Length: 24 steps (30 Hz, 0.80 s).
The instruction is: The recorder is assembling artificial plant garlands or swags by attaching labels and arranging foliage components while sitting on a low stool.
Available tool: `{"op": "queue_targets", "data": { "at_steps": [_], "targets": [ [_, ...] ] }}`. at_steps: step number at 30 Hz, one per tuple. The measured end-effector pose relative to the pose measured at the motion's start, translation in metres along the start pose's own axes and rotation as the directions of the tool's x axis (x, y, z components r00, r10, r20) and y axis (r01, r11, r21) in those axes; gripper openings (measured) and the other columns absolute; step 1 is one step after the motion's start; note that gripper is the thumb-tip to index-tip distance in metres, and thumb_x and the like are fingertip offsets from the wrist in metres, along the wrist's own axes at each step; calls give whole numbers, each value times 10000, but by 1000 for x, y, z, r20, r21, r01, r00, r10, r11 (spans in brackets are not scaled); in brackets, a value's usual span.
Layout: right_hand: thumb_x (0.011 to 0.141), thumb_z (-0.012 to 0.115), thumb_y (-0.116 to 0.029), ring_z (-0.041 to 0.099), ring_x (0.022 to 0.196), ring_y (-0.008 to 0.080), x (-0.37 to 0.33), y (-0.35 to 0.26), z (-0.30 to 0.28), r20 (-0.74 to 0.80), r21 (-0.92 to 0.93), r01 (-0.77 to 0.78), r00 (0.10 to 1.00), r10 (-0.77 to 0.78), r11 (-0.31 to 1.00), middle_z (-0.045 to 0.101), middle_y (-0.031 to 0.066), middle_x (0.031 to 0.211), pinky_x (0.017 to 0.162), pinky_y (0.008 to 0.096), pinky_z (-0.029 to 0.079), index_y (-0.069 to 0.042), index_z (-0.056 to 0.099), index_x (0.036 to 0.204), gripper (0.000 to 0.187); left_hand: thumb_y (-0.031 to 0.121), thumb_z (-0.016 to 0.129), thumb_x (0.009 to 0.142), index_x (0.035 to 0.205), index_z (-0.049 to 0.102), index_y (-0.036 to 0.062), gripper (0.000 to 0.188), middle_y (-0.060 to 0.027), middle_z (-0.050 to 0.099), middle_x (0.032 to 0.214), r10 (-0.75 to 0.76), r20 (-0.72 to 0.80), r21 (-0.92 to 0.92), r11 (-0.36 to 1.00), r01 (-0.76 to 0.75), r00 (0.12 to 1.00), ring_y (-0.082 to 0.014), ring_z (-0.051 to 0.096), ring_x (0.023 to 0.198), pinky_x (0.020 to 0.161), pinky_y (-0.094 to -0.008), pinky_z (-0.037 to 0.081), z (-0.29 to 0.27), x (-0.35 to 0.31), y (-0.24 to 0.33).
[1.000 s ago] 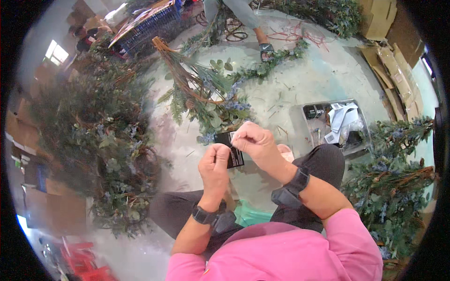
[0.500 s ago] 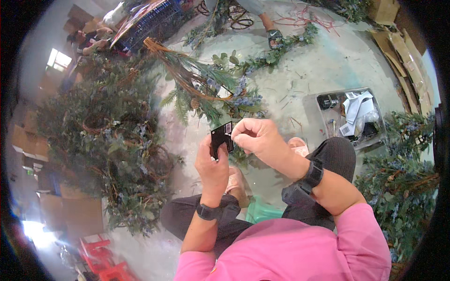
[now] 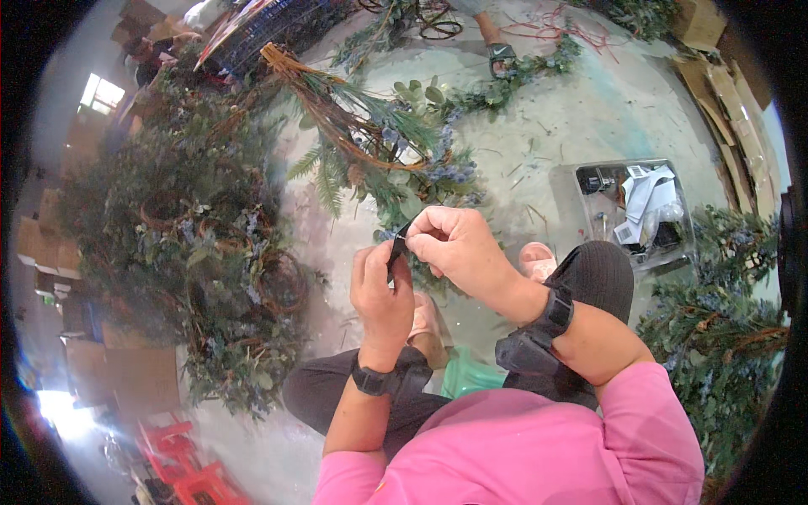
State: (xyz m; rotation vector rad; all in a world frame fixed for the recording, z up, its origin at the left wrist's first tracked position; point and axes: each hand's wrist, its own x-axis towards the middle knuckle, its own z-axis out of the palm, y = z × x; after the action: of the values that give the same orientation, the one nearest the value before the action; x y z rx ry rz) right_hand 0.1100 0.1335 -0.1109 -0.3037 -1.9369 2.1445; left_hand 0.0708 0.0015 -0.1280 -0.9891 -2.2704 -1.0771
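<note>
In front of my body, my left hand [image 3: 382,305] pinches a thin black card tag [image 3: 396,255], turned so that mostly its narrow side shows. Close against its upper edge, my right hand [image 3: 461,252] is closed in a pinch, thumb against forefinger. A tiny pale bit shows at those fingertips, too small to name. Just beyond my hands lies a twig wreath [image 3: 332,143] dressed with green fern leaves, blue berries and a cone.
A large heap of greenery wreaths [image 3: 202,244] fills the left; more greenery [image 3: 715,328] lies at the right. A clear plastic bin [image 3: 688,240] holds white labels and black items. Flattened cardboard [image 3: 732,118], a blue crate [image 3: 269,42], red stools [image 3: 189,463] and another person's foot [image 3: 500,61] also show.
The black tag has turned from showing its broad face to nearly edge-on. My right hand has shifted slightly left, against the tag. The whole view has moved a little.
</note>
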Motion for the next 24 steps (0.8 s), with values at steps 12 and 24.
{"op": "queue_targets", "data": {
  "at_steps": [12,24],
  "targets": [
    [763,578,-61,486,531,60,5,15,-2,60,64,-12,998,8,998,539,12,641,470,218,404,1,567,792,69,-22,617,702,943,568,18,249,-121,567,852,-30,294,-109,992,64,955,-256,553,718,610,-331,455,-5,2,-38],
    [768,582,-81,492,519,65,12,40,-6,-2,-71,-25,1000,25,997,534,9,622,473,222,424,-4,566,795,83,52,516,746,945,553,12,206,-179,565,943,-356,151,744,655,131,922,-352,531,898,771,-409,432,-212,-10,-276]
  ]
}}
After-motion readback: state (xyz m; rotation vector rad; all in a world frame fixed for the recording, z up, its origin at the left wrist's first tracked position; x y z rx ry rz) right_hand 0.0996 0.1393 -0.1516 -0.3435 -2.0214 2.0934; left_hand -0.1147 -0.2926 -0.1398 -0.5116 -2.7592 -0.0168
